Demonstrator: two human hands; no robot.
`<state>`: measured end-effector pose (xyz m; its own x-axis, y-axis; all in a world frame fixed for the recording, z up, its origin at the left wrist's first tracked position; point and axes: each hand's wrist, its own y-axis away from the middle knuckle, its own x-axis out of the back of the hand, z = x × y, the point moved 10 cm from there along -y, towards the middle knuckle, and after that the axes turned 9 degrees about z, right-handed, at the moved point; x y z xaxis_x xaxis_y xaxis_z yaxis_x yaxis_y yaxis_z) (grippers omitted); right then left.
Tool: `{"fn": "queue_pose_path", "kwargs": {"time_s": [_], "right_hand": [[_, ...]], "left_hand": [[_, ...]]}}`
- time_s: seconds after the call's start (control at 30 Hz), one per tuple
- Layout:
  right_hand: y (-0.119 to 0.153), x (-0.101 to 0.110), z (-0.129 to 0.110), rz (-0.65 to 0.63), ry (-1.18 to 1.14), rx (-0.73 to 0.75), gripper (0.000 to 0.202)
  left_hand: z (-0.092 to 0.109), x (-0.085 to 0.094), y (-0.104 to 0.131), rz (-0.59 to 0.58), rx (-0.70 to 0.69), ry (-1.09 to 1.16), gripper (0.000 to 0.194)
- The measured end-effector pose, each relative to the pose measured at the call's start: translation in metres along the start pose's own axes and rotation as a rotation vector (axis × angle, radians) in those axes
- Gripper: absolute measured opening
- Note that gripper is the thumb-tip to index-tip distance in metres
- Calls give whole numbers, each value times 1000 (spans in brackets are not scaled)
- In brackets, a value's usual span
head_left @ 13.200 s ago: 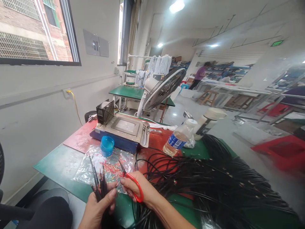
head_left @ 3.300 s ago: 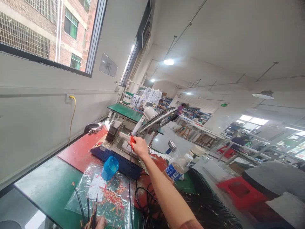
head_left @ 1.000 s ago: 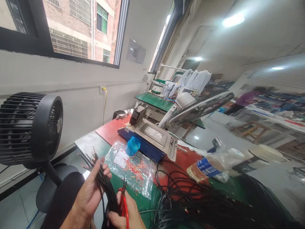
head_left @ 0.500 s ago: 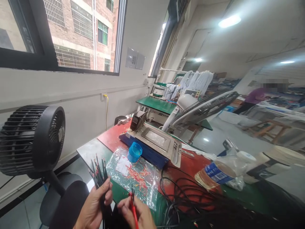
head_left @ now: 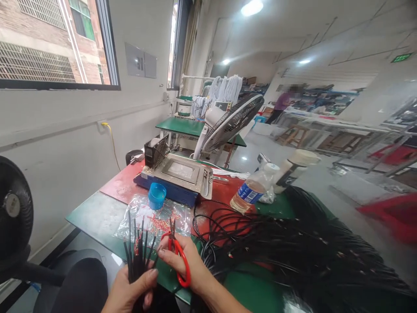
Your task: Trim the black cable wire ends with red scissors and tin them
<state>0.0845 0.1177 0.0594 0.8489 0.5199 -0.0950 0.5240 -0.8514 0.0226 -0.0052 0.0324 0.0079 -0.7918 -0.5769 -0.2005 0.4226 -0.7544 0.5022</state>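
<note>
My left hand [head_left: 132, 289] is closed round a bundle of black cables [head_left: 137, 256]. Their upper ends fan out, and some show reddish and copper-coloured wire tips. In my right hand [head_left: 195, 267] is a pair of red-handled scissors [head_left: 185, 261], blades pointing up and away. The right thumb and fingertips are close to one cable at the right side of the bundle; whether they pinch it I cannot tell. Just beyond the hands, red and pale small bits [head_left: 163, 224] lie on a clear plastic bag [head_left: 185, 215], near a blue cup [head_left: 157, 198].
A blue-sided machine with a metal top [head_left: 179, 169] stands behind the cup. To the right are a labelled bottle [head_left: 249, 195] and a large heap of black cables [head_left: 293, 248]. A black fan [head_left: 14, 204] stands at left, a white fan [head_left: 234, 121] behind. A person [head_left: 282, 102] is far off.
The view has swung to the right. My right hand has come up beside the cable ends with the scissors, whose red handles now show more fully. The left hand still grips the bundle.
</note>
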Motion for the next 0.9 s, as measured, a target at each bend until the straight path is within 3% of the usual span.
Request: {"fn": "queue_pose_path", "kwargs": {"time_s": [0.23, 0.37, 0.43, 0.63, 0.9], "right_hand": [[-2, 7, -12, 31, 251, 141, 29], [-5, 5, 7, 0, 190, 21, 39], [-8, 7, 12, -5, 203, -27, 45], [-9, 4, -9, -63, 724, 173, 49], [-4, -5, 6, -160, 871, 72, 50]], "left_hand": [[7, 8, -2, 68, 16, 54, 41], [13, -8, -2, -18, -18, 38, 36], [15, -8, -5, -5, -31, 61, 34], [23, 8, -19, 90, -53, 163, 31], [18, 11, -28, 102, -50, 150, 30]]}}
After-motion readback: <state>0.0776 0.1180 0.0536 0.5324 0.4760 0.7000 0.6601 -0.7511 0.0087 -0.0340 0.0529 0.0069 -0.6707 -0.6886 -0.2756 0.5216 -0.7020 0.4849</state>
